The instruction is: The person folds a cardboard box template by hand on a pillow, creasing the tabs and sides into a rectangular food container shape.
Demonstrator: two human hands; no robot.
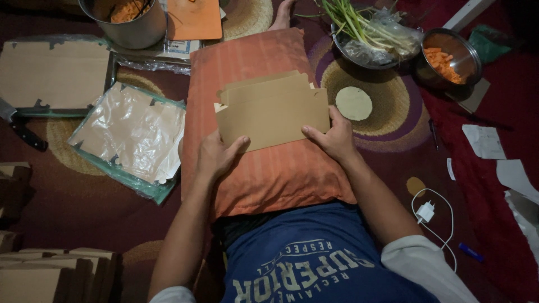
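Observation:
A flat brown cardboard box blank point(272, 109) lies on an orange striped pillow point(264, 174) across my lap. My left hand point(218, 155) grips its lower left corner, thumb on top. My right hand point(334, 136) holds the blank's lower right edge, thumb pressed on the card. A second blank shows behind the top edge of the first.
A plastic-wrapped pack of cardboard blanks point(130, 134) lies left, another pack point(53, 73) beyond it. A knife point(19, 128) is at far left. Folded boxes point(50, 272) sit bottom left. Pots of chopped carrot point(449, 59), a bowl of green onions point(370, 33), a charger point(425, 212) and paper scraps point(485, 140) lie right.

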